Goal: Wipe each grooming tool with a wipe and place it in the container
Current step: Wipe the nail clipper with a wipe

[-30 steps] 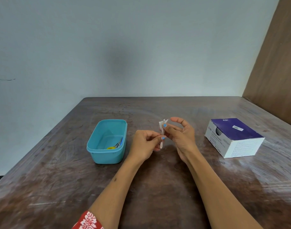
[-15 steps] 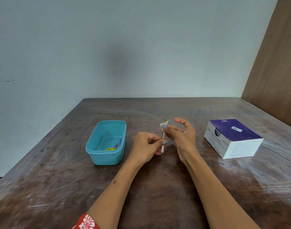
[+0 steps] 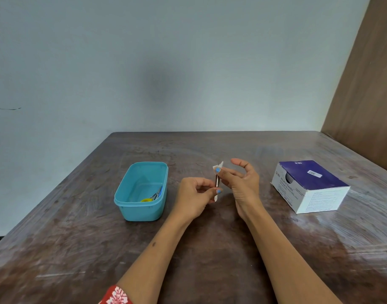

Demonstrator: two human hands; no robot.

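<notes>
My left hand (image 3: 194, 197) pinches the lower part of a thin metal grooming tool (image 3: 216, 185), held upright above the table's middle. My right hand (image 3: 243, 183) pinches a small white wipe (image 3: 219, 166) round the tool's upper end, its other fingers spread loosely. To the left stands a teal container (image 3: 124, 207); inside lie small scissors with a yellow handle (image 3: 152, 197) and a blue-handled piece.
A purple and white box of alcohol swabs (image 3: 309, 185) sits on the right of the brown wooden table (image 3: 210, 249). A pale wall runs behind and a wooden panel (image 3: 368, 95) rises at the far right.
Both hands stay together on the tool. The wipe has slid slightly up toward the tool's top end and the right hand's fingers have opened a little.
</notes>
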